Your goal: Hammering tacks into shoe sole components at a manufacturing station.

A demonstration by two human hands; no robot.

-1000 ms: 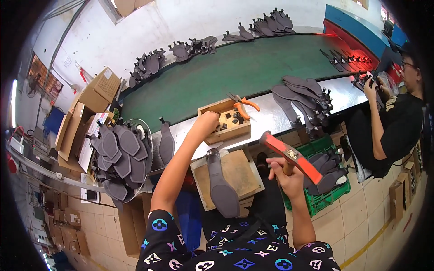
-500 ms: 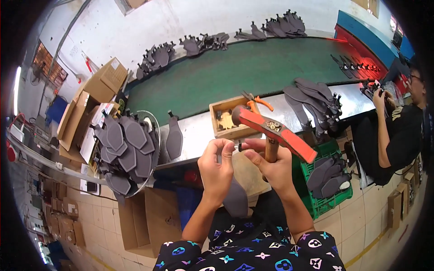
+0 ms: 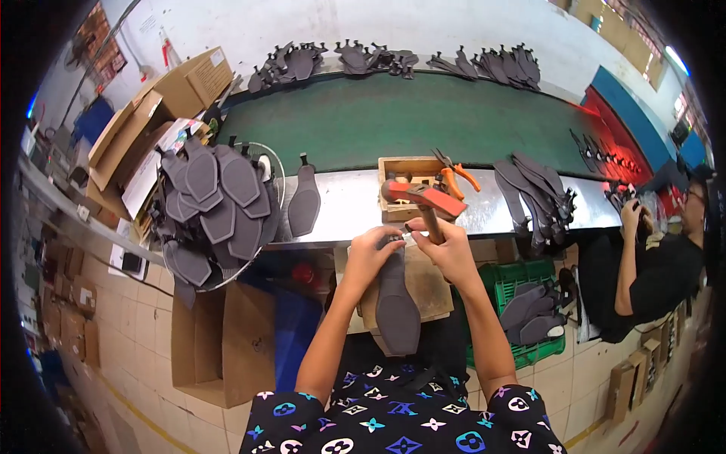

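A dark grey shoe sole [image 3: 398, 318] lies lengthwise on a worn wooden block [image 3: 431, 291] in front of me, broad end toward my body. At its narrow far end, my left hand [image 3: 370, 259] is closed, fingertips pinched on something too small to make out. My right hand [image 3: 448, 256] grips the wooden handle of a red-headed hammer [image 3: 428, 198], held upright with its head above the fist. The thumb and forefinger of that hand come together close to the left fingertips, by a small dark piece.
An open wooden box [image 3: 389, 216] and orange-handled pliers [image 3: 457, 180] are on the metal bench beside a green conveyor belt [image 3: 393, 113]. Piled soles [image 3: 219, 204] fill a basket at left. A green crate [image 3: 491, 284] and a co-worker [image 3: 643, 265] are at right.
My view has shifted. Both hands have lowered toward the block, and the sole now lies flatter and more fully in sight beneath them. The hammer stays in my right hand.
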